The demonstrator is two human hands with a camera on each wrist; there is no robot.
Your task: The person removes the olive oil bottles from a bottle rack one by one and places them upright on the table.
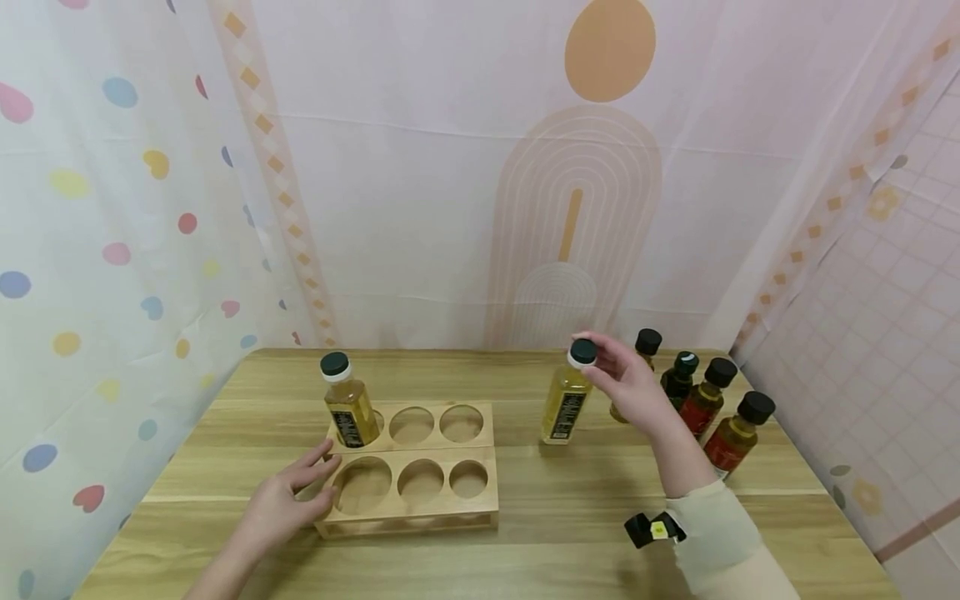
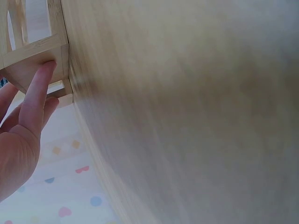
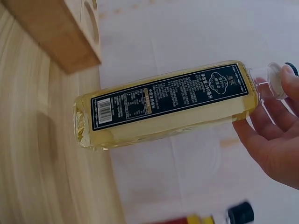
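Observation:
My right hand [image 1: 630, 387] pinches an oil bottle [image 1: 566, 408] at its dark-capped neck. Upright in the head view, this bottle holds pale yellow oil and has a black label; the right wrist view shows its base raised off the table. My left hand [image 1: 288, 500] rests its fingers against the left end of a wooden bottle rack [image 1: 405, 527]. A fingertip [image 2: 46, 70] touches the rack's end panel in the left wrist view. A second oil bottle [image 1: 351, 408], green-capped with a similar label, stands in the rack's back-left hole. The other rack holes hold no bottle.
Several dark-capped bottles stand at the table's right side, among them a red-labelled bottle [image 1: 729, 446] and a dark green bottle [image 1: 678, 379]. The wooden table [image 1: 562, 542] ends against a patterned curtain [image 1: 420, 208]. A black wrist device [image 1: 652, 529] shows by the right sleeve.

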